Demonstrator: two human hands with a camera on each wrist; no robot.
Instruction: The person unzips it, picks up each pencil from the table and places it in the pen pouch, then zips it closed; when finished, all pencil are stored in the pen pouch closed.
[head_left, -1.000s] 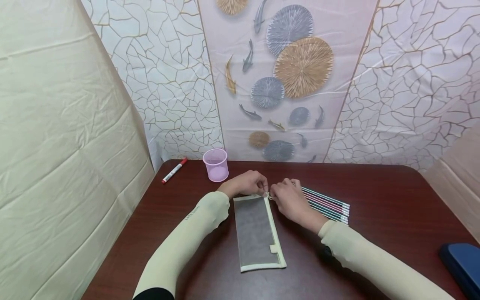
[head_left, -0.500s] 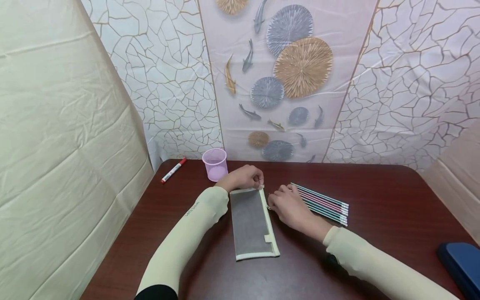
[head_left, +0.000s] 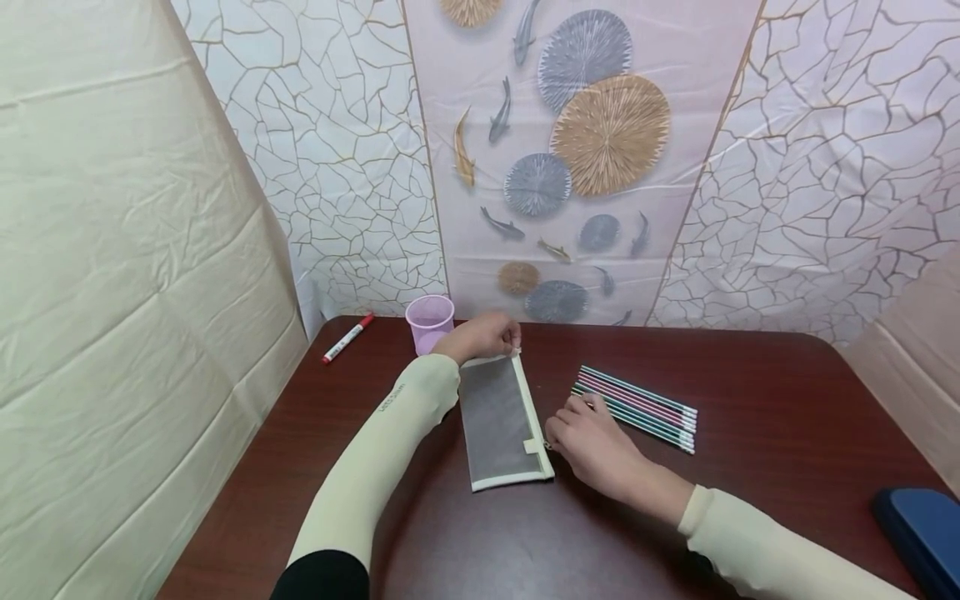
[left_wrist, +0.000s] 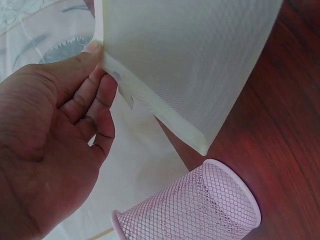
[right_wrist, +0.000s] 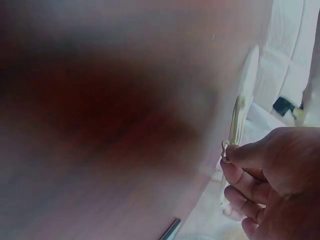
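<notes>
The person's left grip [head_left: 483,336] pinches a far corner of the mesh pouch [head_left: 495,417] over the counter [head_left: 787,417], left of the pencils [head_left: 652,412]; the right grip [head_left: 600,446] pinches its zipper pull [right_wrist: 223,150] near the closer end.

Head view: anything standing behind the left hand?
A lilac, round mesh cup stands partly behind the bare left hand; part of its lower wall is covered and cannot be seen.
</notes>
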